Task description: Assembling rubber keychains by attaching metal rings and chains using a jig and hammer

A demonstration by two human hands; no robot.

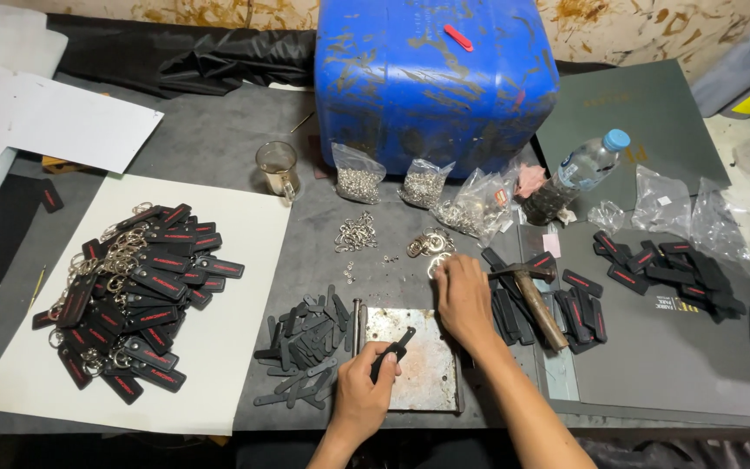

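Left hand pinches a thin black strap, fingers closed round its lower end, the strap slanting up over the worn metal plate on the tabletop. Right hand sits just beyond the plate, fingers curled down onto the silver key rings, touching them; whether it grips one, I cannot tell. A hammer lies just beside that hand.

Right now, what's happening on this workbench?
A person is working with small black straps. The left hand pinches one black strap over a worn metal plate, while the right hand reaches to the loose metal rings. A hammer lies alongside; finished key tags are piled on white card at left.
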